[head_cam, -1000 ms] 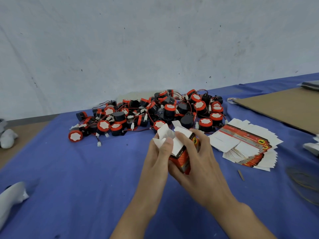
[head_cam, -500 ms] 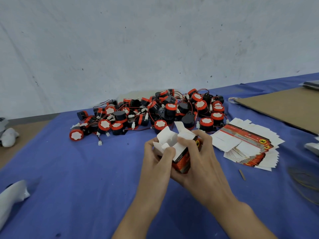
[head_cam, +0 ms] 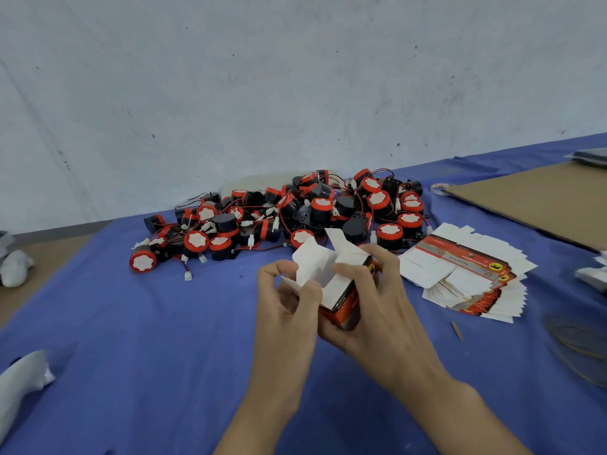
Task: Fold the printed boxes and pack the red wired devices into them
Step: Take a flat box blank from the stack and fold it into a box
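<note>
Since a second ago the white flaps (head_cam: 312, 261) have spread wider apart, and the right thumb (head_cam: 351, 272) has come in to press on the near one. The box itself has hardly shifted.

The box (head_cam: 341, 308) sits in the air just above the blue cloth (head_cam: 147, 323), in front of the pile of red devices (head_cam: 295, 211). The right hand (head_cam: 377, 310) wraps round its printed body from below and the side. The left hand (head_cam: 282, 310) pinches a side flap between finger and thumb.

By my judgement this is the folding step: the box is squared up, but this end is open and nothing is packed yet. Next, the small flaps must be tucked in and the long one closed over them, or a device fetched from the pile. The stack of flat boxes (head_cam: 466, 274) lies untouched to the right.
</note>
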### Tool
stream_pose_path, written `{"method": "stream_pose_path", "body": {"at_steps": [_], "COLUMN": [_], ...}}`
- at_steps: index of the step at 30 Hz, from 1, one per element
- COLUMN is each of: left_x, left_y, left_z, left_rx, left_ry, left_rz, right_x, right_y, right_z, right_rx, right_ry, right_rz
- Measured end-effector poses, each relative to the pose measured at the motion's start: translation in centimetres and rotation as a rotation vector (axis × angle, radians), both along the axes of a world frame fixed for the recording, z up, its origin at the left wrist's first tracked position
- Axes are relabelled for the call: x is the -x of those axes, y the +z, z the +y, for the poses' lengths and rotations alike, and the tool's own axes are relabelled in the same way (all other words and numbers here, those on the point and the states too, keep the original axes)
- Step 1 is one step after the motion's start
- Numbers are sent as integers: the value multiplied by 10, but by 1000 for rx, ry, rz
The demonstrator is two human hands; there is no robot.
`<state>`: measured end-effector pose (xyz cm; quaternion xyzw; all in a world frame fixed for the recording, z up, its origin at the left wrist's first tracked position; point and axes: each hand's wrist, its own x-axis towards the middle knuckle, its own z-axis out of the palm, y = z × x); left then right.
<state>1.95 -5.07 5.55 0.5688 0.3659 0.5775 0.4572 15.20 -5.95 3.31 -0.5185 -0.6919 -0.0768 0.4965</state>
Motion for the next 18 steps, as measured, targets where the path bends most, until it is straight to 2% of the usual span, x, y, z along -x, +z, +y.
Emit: {"method": "stream_pose_path", "body": {"at_steps": [13, 18], "left_x": [-5, 0], "left_y": [-4, -2], "left_z": [3, 6], "left_rx": [-14, -31], "left_ry": [-14, -133], "left_rz": [0, -37], "right_x": [4, 5], "right_y": [-8, -5], "right_z": [5, 4], "right_rx": [-28, -39], "right_ry": [-39, -47], "right_rz": [-71, -1]}}
